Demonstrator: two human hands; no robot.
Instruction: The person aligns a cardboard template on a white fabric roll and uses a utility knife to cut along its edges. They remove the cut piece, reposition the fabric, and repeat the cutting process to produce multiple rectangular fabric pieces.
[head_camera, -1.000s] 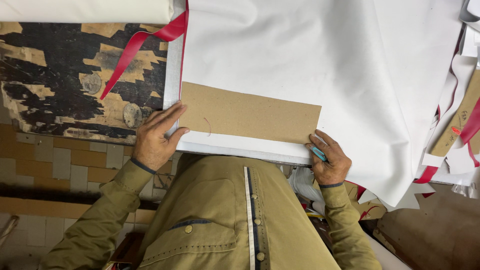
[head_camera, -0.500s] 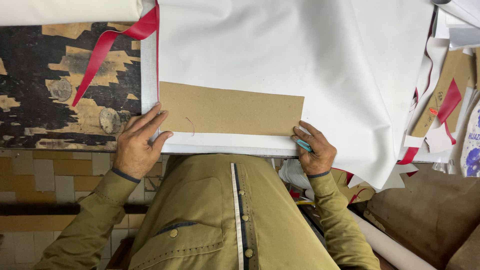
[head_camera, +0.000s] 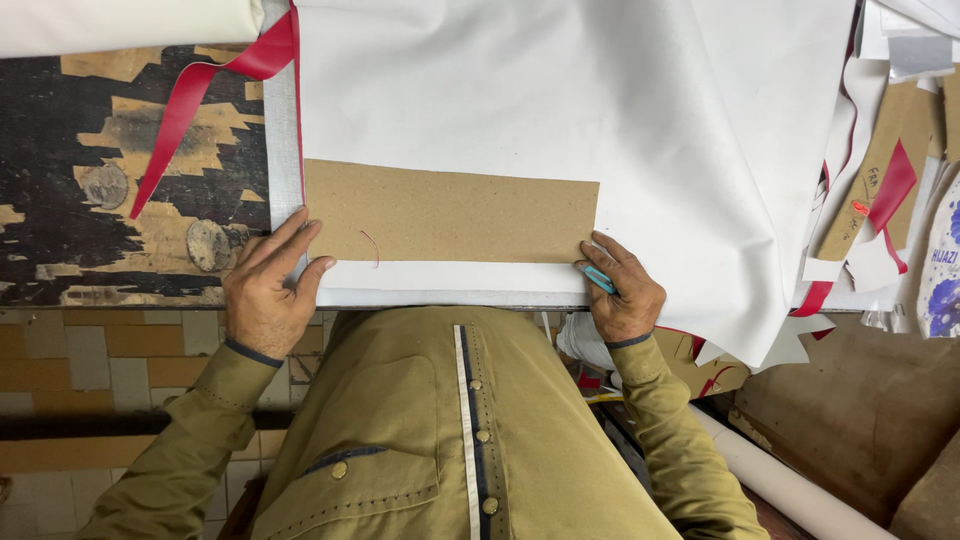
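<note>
A long brown cardboard template (head_camera: 450, 212) lies flat on a large white sheet of material (head_camera: 560, 110) spread over the worktable. My left hand (head_camera: 268, 290) presses down on the template's left end with fingers spread. At the template's lower right corner my right hand (head_camera: 620, 290) grips a small blue marking tool (head_camera: 600, 279), its tip against the white sheet beside the cardboard edge.
A red strip (head_camera: 205, 95) drapes over the worn dark tabletop (head_camera: 90, 220) at left. Cardboard patterns and red and white scraps (head_camera: 885, 180) pile up at right. A white roll (head_camera: 790, 485) lies lower right. Tiled floor (head_camera: 90, 360) shows at lower left.
The view has shifted, so the table contents slid left in frame. Both hands stay on the template's ends; the right hand with the blue tool sits at the lower right corner.
</note>
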